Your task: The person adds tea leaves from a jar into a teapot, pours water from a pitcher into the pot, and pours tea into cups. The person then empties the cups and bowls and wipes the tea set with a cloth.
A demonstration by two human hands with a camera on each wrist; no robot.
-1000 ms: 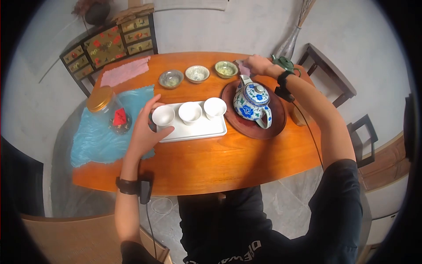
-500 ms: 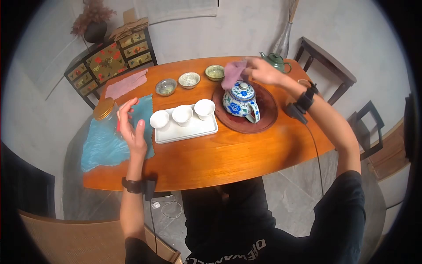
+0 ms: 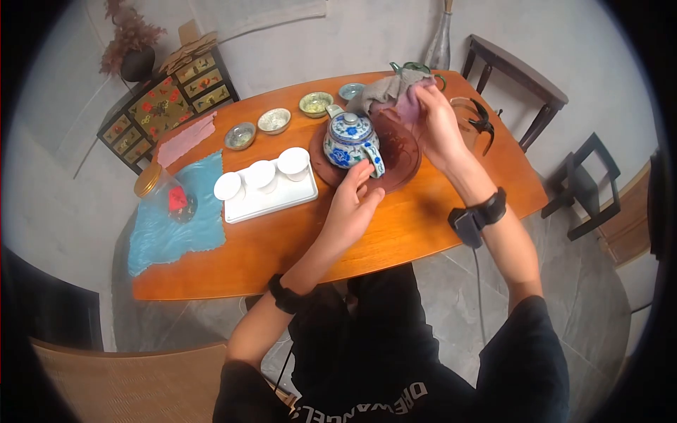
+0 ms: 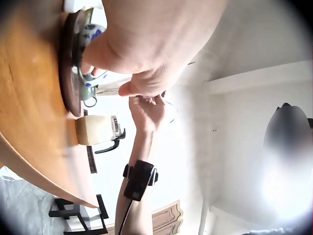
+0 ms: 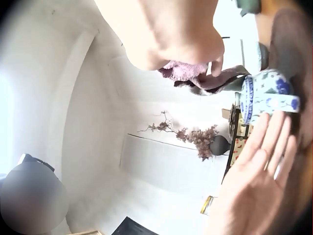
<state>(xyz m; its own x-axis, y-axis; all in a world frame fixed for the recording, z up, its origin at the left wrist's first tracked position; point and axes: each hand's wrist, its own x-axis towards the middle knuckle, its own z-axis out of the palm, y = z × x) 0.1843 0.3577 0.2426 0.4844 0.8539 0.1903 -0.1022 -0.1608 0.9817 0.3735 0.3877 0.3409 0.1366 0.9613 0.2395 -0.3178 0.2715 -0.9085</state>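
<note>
My right hand (image 3: pixel 441 134) grips a pink and grey cloth (image 3: pixel 406 106), raised over the far right side of the round brown tray (image 3: pixel 405 166). The cloth's grey end hangs toward the teapot and overlaps a green teapot behind it in the head view. On the tray stands a blue-and-white floral teapot (image 3: pixel 347 141), lid on, its handle toward me. My left hand (image 3: pixel 350 211) reaches to that handle with fingers extended and nothing gripped. In the right wrist view, the left fingertips (image 5: pixel 279 117) come right up to the floral teapot (image 5: pixel 266 98).
Three white cups (image 3: pixel 261 176) stand on a white tray (image 3: pixel 271 204) at left. Patterned bowls (image 3: pixel 273 121) line the back. A gold-lidded jar (image 3: pixel 163 194) rests on blue cloth (image 3: pixel 162 236). A glass pitcher with a black handle (image 4: pixel 98 129) stands at right.
My left hand has left the white cups and moved right to the floral teapot's handle. The right hand has lifted the cloth from the back of the table and brought it over the round tray.
</note>
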